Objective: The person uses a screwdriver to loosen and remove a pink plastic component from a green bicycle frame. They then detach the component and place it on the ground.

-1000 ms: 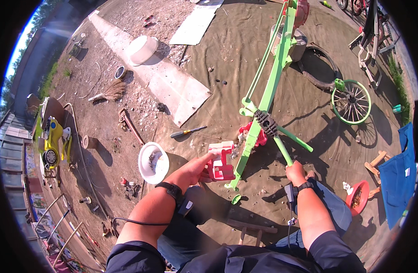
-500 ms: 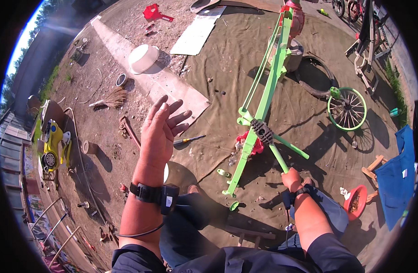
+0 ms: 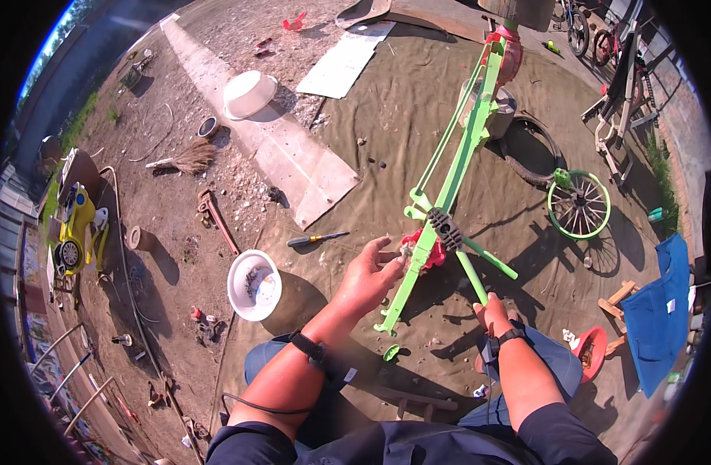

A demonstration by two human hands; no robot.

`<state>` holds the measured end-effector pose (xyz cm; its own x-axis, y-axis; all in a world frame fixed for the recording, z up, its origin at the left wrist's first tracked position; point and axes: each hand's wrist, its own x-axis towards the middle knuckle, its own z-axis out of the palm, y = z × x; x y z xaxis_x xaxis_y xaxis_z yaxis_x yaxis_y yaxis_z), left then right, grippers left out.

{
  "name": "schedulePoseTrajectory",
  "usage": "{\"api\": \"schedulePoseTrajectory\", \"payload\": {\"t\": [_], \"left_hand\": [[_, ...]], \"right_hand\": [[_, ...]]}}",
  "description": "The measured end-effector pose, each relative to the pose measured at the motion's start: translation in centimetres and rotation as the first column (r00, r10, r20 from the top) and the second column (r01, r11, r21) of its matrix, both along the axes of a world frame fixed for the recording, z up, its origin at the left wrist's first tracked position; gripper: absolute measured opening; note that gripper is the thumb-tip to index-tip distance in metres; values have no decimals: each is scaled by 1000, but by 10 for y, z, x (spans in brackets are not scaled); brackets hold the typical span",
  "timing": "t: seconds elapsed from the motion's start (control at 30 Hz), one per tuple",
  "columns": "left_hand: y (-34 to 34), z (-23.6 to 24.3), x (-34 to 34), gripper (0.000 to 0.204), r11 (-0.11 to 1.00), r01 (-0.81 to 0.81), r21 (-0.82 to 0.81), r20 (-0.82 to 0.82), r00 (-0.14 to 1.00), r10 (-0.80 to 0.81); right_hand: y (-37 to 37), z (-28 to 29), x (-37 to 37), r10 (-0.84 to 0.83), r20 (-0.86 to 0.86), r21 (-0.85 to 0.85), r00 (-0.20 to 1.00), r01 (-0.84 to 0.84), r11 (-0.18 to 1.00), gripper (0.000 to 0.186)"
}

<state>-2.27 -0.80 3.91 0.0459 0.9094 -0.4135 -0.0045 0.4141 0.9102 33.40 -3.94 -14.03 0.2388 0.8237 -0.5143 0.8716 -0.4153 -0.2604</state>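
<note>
A long green metal frame point(image 3: 458, 174) stretches from the far right toward me, with a black ribbed pedal-like block point(image 3: 446, 229) at its joint. My right hand point(image 3: 493, 314) is closed around the end of a green tube point(image 3: 472, 277) that slants out beside this block. Fingers apart and slightly curved, my left hand point(image 3: 369, 275) reaches toward the frame's near end. Close to its fingertips, a red part point(image 3: 435, 253) shows on both sides of the green beam; whether I touch it is unclear. A small green piece point(image 3: 391, 353) lies on the cloth near my feet.
A white bowl point(image 3: 233, 288) with dark bits and a screwdriver point(image 3: 317, 239) lie left of the frame. Farther left are a pipe wrench point(image 3: 218, 222) and a straw broom point(image 3: 191, 157). To the right are a green-rimmed wheel point(image 3: 578, 205), a tyre point(image 3: 530, 164) and a red bowl point(image 3: 594, 353).
My left hand has come down and right, from raised at the left to beside the frame. The red piece at the far top is farther off and looks smaller. My right hand keeps its grip.
</note>
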Motion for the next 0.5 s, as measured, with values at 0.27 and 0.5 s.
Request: {"api": "schedulePoseTrajectory", "payload": {"t": [0.27, 0.5], "left_hand": [[-1, 1, 6, 63, 987, 102, 122, -188, 979, -78], [-1, 9, 9, 61, 978, 137, 158, -218, 971, -101]], "right_hand": [[26, 69, 4, 90, -27, 207, 996, -82, 975, 55], [47, 172, 7, 210, -236, 459, 949, -81, 885, 47]]}}
